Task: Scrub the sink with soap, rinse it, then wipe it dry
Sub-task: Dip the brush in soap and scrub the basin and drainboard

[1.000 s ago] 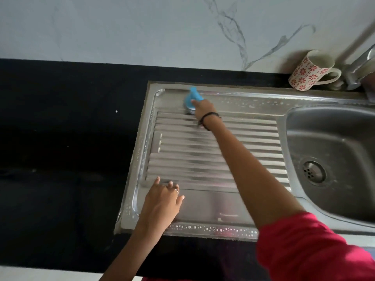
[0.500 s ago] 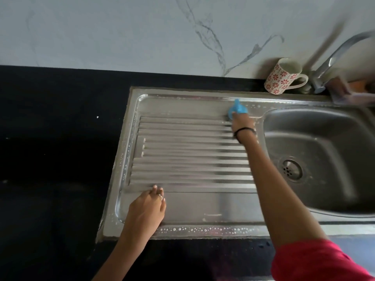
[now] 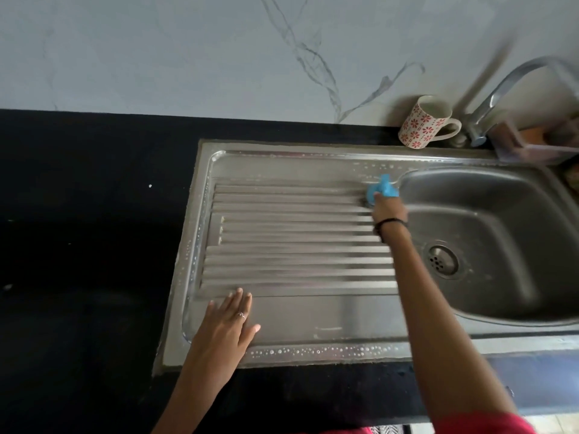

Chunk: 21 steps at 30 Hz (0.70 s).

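My right hand has slid the blue scrubber rightward to the basin's edge, gripping it on the sink; my left hand rests flat, fingers straight.

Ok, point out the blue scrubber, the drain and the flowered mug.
blue scrubber [image 3: 383, 189]: head view, on its blue top.
drain [image 3: 440, 261]: head view, on the strainer's middle.
flowered mug [image 3: 421, 126]: head view, on its patterned side.

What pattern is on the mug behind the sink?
The mug is white with red flowers and small red dashes, seen in the head view, the only one.
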Each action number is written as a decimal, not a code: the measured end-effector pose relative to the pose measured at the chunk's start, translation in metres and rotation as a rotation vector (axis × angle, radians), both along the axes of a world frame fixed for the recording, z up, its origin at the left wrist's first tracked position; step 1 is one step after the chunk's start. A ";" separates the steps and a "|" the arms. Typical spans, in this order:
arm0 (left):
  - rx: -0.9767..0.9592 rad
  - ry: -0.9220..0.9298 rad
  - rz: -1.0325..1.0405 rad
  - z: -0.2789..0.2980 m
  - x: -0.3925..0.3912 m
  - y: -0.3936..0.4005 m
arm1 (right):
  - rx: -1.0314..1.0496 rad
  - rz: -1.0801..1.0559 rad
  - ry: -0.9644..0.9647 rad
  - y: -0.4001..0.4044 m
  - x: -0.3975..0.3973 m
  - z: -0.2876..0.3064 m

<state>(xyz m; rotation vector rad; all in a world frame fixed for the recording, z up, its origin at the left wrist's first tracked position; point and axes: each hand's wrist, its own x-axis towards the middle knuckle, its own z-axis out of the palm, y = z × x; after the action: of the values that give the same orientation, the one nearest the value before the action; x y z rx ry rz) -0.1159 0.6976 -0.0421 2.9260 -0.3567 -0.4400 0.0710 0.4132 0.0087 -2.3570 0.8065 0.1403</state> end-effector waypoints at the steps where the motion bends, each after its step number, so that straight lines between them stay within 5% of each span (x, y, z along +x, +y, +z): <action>1: 0.013 0.025 0.005 -0.001 -0.002 0.001 | 0.002 0.085 0.009 0.026 -0.003 0.001; 6: 0.027 0.008 0.036 -0.008 -0.002 0.001 | 0.056 0.521 0.056 0.156 -0.011 -0.009; 9: -0.001 0.014 0.052 -0.009 0.000 0.000 | 0.041 0.664 0.079 0.165 -0.013 0.000; 12: -0.057 0.013 0.055 -0.010 0.001 0.003 | -0.083 0.615 0.069 0.106 -0.010 -0.002; 16: -0.045 -0.033 0.024 -0.008 0.003 0.005 | -0.161 0.219 0.084 0.019 -0.017 0.000; 21: -0.022 0.031 0.055 -0.008 0.001 0.009 | -0.030 0.153 0.099 0.078 -0.016 -0.008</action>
<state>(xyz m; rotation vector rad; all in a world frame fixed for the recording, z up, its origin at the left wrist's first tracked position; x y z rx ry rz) -0.1145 0.7063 -0.0502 2.8964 -0.2744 -0.4706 0.0548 0.4916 0.0007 -2.4554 0.6777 0.3131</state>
